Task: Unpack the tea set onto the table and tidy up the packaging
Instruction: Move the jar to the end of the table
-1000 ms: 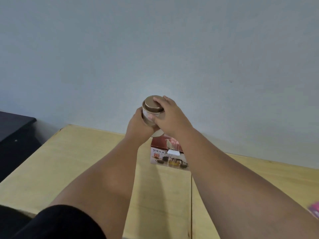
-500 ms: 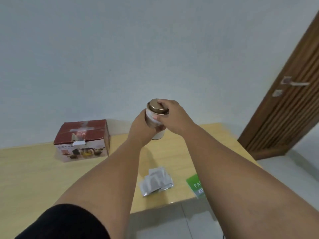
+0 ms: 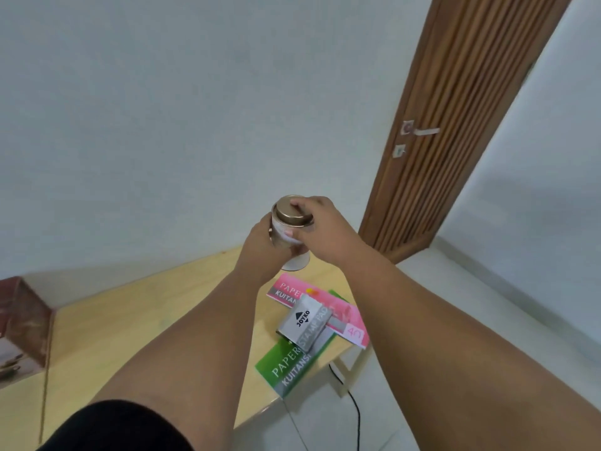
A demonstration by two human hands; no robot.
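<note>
**Tin held in both hands above the table; unpacking looks barely begun.**

The left hand (image 3: 260, 247) wraps round the tin (image 3: 282, 230), and the right hand (image 3: 325, 227) curls its fingers over the gold lid (image 3: 289, 214). Both hands grasp it in the air over the far corner of the table (image 3: 130, 320), clear of the wood. Below it, near the edge, a stamp-pad box (image 3: 305, 323) lies on a pink pad (image 3: 346, 315) and a green pad (image 3: 291, 367). The red box (image 3: 22, 320) sits well apart at the left, mostly cut off, so I cannot tell whether it is open. No cup or pot shows on the table. On this evidence the tin is not yet set down, the rest of the set seems left to unpack, and tidying the packaging is not begun.
</note>
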